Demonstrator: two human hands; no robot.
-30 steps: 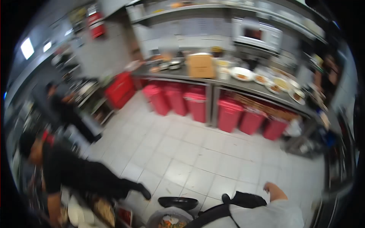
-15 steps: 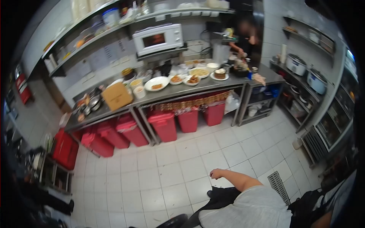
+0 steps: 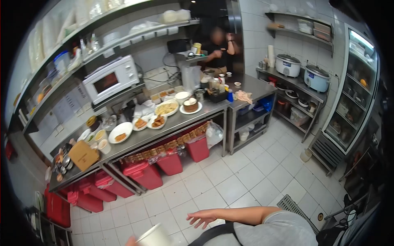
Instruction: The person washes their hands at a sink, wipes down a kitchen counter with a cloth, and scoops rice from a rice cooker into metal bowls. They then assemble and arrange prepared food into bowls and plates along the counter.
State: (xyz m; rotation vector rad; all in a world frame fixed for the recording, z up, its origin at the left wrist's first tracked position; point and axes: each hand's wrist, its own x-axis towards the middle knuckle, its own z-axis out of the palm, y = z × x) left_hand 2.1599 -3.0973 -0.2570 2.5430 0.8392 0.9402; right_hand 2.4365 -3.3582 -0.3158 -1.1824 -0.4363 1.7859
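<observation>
One white cup [image 3: 155, 237] is held in the left hand [image 3: 131, 242], not yet set down; the right hand [image 3: 202, 217] is spread, empty; filled plates [image 3: 126, 128] are already laid out.

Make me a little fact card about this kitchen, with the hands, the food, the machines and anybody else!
Left hand: seems to hold a white container; the hand is mostly cut off at the picture's bottom edge
Right hand: empty, fingers spread, above the tiled floor
Long counter: plates with food
Under it: pinkish-red bins
Above it: white microwave
Far shelf: two lidded cookers
Right side: tall fridge with a see-through door
Somebody else: a person in dark clothes, beyond the counter
</observation>
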